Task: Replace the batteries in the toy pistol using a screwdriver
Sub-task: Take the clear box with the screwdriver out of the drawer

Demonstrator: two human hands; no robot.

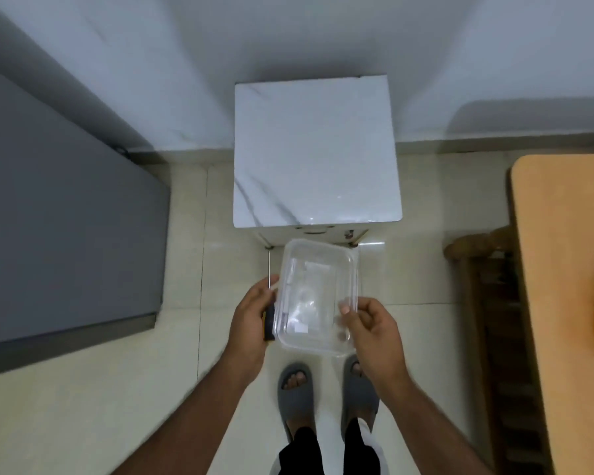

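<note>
the left hand (pixel 251 317) curls around a black-and-yellow screwdriver (pixel 269 317), its thin shaft pointing away from the person, and also steadies the left edge of a clear plastic container (pixel 318 296). the right hand (pixel 371 323) pinches the container's right rim, thumb on top. the container, with small blurred items inside, is held above the tiled floor (pixel 186 354), just in front of a white marble-topped table (pixel 314 152); no toy pistol can be made out.

A small white marble-pattern table (pixel 314 149) stands on the pale tiled floor (pixel 117 389), against the wall.
</note>
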